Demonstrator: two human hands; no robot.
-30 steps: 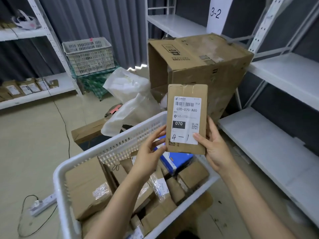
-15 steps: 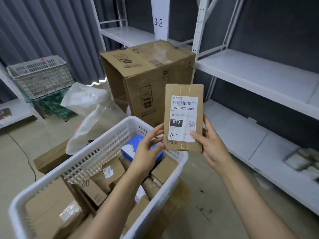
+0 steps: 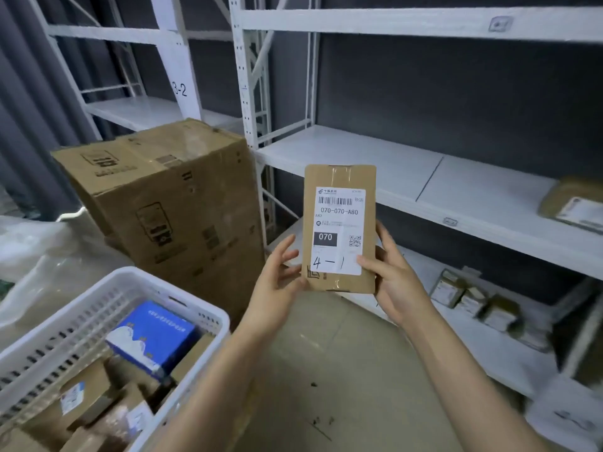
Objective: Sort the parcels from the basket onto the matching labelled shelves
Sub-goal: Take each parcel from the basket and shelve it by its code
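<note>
Both hands hold one flat brown parcel point(image 3: 339, 223) upright, just right of the big carton point(image 3: 169, 197) and above bare floor. On the right hand point(image 3: 394, 278) the thumb presses the front at the label's lower right corner, with the fingers curled behind. The left hand point(image 3: 277, 282) steadies the lower left corner, thumb on the front, fingers loosely spread along the edge. The parcel's white label is printed 070-070-A80, with "4-1" handwritten below.

A white shelving rack point(image 3: 359, 148) stands behind and to the right of the carton. One upright behind the carton bears a "3-2" sign point(image 3: 179, 89). Clear plastic bags point(image 3: 42, 256) are heaped to the left of the carton. The white basket point(image 3: 130, 272) sits in front of the carton, holding brown parcels and a blue box point(image 3: 153, 337). Far right of the carton, a brown package point(image 3: 574, 203) lies on the middle shelf. A row of small labelled parcels point(image 3: 470, 298) lies on the bottom shelf.
</note>
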